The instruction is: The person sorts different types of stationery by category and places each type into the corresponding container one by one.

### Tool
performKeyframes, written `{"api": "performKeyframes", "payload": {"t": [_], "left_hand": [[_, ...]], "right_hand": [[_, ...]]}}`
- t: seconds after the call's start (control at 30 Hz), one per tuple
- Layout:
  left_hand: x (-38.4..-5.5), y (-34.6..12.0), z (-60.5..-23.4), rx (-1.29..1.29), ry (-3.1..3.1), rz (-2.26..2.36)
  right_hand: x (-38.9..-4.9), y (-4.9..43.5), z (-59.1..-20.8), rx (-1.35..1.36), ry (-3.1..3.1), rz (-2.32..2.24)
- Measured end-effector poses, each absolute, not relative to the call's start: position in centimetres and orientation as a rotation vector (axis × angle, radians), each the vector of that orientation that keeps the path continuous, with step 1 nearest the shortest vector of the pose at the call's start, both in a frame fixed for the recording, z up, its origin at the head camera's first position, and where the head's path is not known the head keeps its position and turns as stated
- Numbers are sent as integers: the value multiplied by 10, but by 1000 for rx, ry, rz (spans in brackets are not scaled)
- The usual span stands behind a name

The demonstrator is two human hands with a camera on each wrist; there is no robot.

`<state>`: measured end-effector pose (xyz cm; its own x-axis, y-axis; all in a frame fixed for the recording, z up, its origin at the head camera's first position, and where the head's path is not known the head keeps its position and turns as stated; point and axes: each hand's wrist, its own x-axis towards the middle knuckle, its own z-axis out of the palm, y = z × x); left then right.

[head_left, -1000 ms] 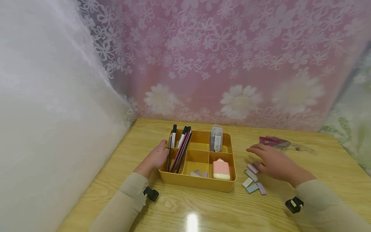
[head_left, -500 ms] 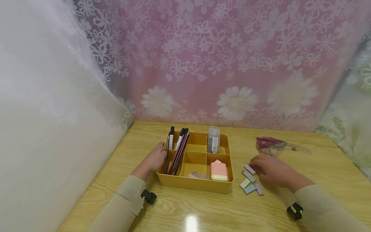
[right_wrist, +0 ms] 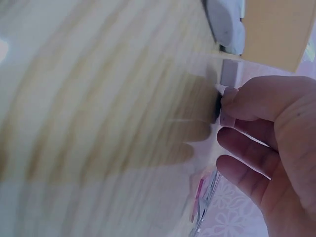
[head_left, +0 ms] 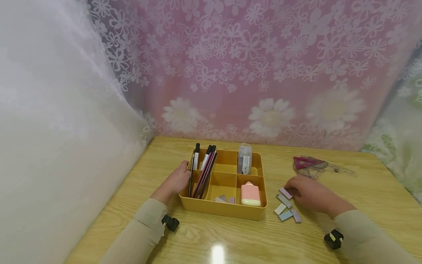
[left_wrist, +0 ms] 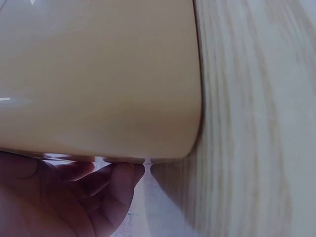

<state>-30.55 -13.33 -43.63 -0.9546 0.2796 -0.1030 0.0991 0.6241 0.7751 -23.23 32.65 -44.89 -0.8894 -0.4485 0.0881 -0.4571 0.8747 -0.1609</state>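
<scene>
A yellow divided desk organizer (head_left: 224, 211) stands on the table. My left hand (head_left: 176, 179) grips its left wall, and its curled fingers (left_wrist: 116, 185) touch the outer side in the left wrist view. Right of the organizer, my right hand (head_left: 311, 192) pinches a small lavender eraser (right_wrist: 227, 120) between thumb and fingertips, at the top of a loose group of pastel erasers (head_left: 286, 215). Inside the organizer are pencils (head_left: 206, 176), black-capped markers (head_left: 196, 157), a clear plastic case (head_left: 245, 159), a pink bottle-shaped item (head_left: 250, 194) and a few small erasers (head_left: 221, 200).
Behind my right hand lie a magenta triangle (head_left: 304, 161) and clear rulers (head_left: 337, 168). A floral curtain (head_left: 230, 73) hangs along the table's back edge, with white cloth (head_left: 66, 128) at the left. Wooden tabletop (head_left: 250, 238) extends in front of the organizer.
My right hand has come down and left from above the erasers, and its fingers have closed on the top lavender one. The left hand stays at the organizer's wall.
</scene>
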Motion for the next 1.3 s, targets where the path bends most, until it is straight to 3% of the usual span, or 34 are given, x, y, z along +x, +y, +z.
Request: {"api": "performKeyframes", "payload": {"t": [0.5,0.9,1.3], "left_hand": [[-307,-132,-438,286,2629,1255],[-305,-133,-440,292,2621,1257],[-307,-133,-436,366,2662,1261]], "right_hand": [[-228,296,-406,694,-2809,273],[-219,226,-378,813,-2718,273],[-223,155,-375,926,-2648,303]]}}
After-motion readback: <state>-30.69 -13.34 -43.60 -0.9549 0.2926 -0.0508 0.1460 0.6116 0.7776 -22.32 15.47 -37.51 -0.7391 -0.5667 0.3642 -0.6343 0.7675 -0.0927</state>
